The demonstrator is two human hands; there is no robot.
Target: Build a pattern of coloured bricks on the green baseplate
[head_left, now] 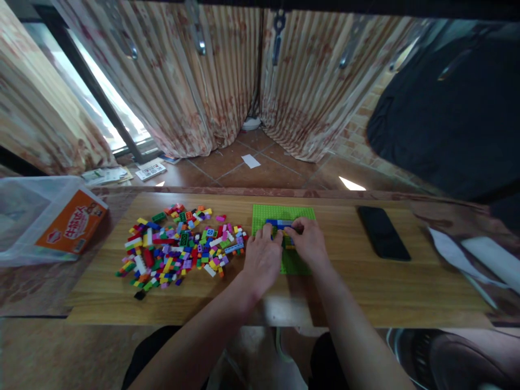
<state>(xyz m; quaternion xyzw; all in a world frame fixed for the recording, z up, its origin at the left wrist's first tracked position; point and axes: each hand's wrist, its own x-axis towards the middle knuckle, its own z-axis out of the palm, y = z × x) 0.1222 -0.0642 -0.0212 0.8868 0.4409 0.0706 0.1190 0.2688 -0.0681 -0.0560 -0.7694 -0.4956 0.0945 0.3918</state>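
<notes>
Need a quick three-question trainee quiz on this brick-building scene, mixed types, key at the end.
1. Which hand is nearer the black phone?
2. What colour is the label on the translucent tub? A) blue B) orange C) green
3. True or false: the green baseplate lies between the phone and the pile of loose bricks.

Key:
1. The right hand; the left hand is on the pile's side.
2. B
3. True

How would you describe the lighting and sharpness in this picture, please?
In the head view, daylight blows out the window; the table catches a pale sheen at its near edge; the dark fabric shows little detail; the left hand and right hand look slightly soft.
</notes>
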